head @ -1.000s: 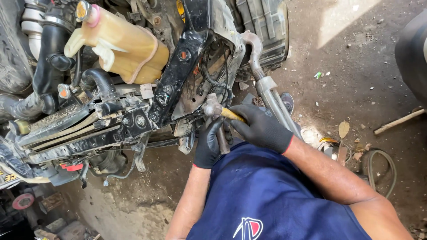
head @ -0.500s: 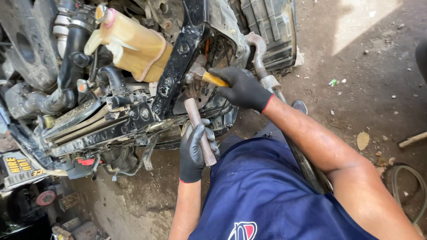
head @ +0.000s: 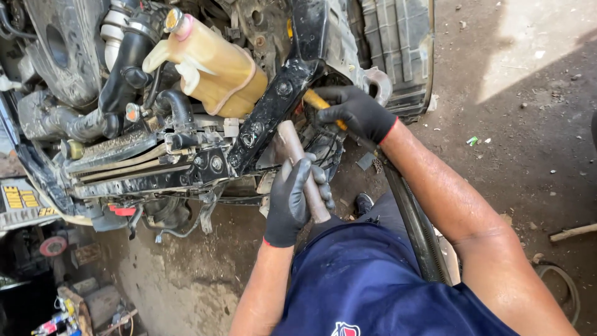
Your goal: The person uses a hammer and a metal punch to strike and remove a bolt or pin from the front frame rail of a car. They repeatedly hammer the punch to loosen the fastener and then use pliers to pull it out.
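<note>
Currently my gloved left hand (head: 292,202) clenches a brown metal bar (head: 301,171) upright below the black bracket (head: 273,102). Gloved right hand (head: 354,112) grasps a yellow-handled tool (head: 316,101). Nearby, the translucent yellowish reservoir (head: 217,65) holds amber-looking fluid.

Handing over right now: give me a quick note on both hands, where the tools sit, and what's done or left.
Left hand: gloved, gripping a brown bar-like handle, its top end up near the black bracket.
Right hand: gloved, holding a yellow-handled tool pressed in beside that bracket; its tip is hidden.
Yellowish reservoir sits just left of the work spot.
Done: both tools in hand at the bracket.
Left: the bracket looks attached; nothing has visibly come free.
</note>
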